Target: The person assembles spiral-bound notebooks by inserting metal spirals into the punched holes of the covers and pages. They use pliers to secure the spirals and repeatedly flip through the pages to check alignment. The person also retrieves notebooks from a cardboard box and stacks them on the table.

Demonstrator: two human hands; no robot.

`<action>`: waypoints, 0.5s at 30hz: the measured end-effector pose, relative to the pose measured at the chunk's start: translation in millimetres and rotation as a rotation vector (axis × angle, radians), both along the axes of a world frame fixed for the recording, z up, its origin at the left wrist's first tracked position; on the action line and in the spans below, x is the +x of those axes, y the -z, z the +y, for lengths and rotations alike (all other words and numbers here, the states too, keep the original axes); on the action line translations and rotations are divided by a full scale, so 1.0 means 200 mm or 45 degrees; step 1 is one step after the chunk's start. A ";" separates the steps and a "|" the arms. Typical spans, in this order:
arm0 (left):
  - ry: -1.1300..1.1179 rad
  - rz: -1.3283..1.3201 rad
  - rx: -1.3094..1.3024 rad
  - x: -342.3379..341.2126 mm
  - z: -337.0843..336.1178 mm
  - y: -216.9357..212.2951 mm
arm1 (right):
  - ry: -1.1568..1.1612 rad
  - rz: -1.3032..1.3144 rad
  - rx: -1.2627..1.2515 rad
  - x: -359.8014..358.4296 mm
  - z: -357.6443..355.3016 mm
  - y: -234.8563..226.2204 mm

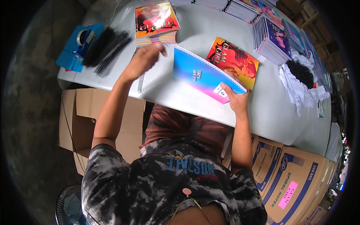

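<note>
My right hand [237, 98] grips the lower right corner of an unbound notebook [200, 77] with a blue and pink cover, its thumb on top near a white label. A row of punched holes runs along the notebook's upper edge. My left hand [147, 59] hovers left of it, just in front of a notebook stack, slightly blurred; its fingers are curled together, and whatever they may hold is hidden. A dark spiral binding coil [141, 83] lies by the left wrist, partly covered by it. Behind the blue notebook lies a spiral notebook [234, 62] with a red and yellow cover.
A stack of red-covered notebooks [157, 22] stands beyond my left hand. Left of it lie a heap of black coils [107, 52] and a blue tape dispenser [87, 39]. More notebook stacks [275, 39] and crumpled paper [294, 88] are right. Cardboard boxes [296, 183] stand below the table.
</note>
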State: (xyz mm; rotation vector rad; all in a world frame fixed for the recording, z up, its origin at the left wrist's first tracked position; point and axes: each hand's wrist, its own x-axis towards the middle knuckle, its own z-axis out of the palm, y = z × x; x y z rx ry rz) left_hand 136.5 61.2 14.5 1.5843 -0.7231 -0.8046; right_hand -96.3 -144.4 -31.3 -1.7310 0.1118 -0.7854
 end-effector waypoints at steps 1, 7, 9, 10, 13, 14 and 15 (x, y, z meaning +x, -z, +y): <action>0.112 -0.132 0.080 -0.04 -0.02 -0.02 | -0.018 0.025 0.053 0.00 -0.01 0.01; 0.016 -0.381 0.021 -0.07 -0.07 0.01 | -0.040 0.023 0.144 0.00 -0.01 0.02; -0.013 -0.359 0.094 -0.07 -0.07 0.00 | -0.026 0.027 0.105 -0.01 0.00 0.01; -0.012 -0.319 0.195 -0.07 -0.07 -0.03 | -0.019 0.029 0.086 -0.01 0.00 0.01; -0.032 -0.211 0.267 -0.06 -0.08 -0.08 | -0.018 0.034 0.013 -0.01 -0.01 0.01; -0.042 -0.177 0.253 -0.05 -0.08 -0.09 | -0.033 0.008 -0.059 -0.01 -0.01 0.00; -0.005 -0.004 0.240 -0.03 -0.08 -0.10 | -0.046 -0.018 -0.132 -0.01 -0.01 -0.01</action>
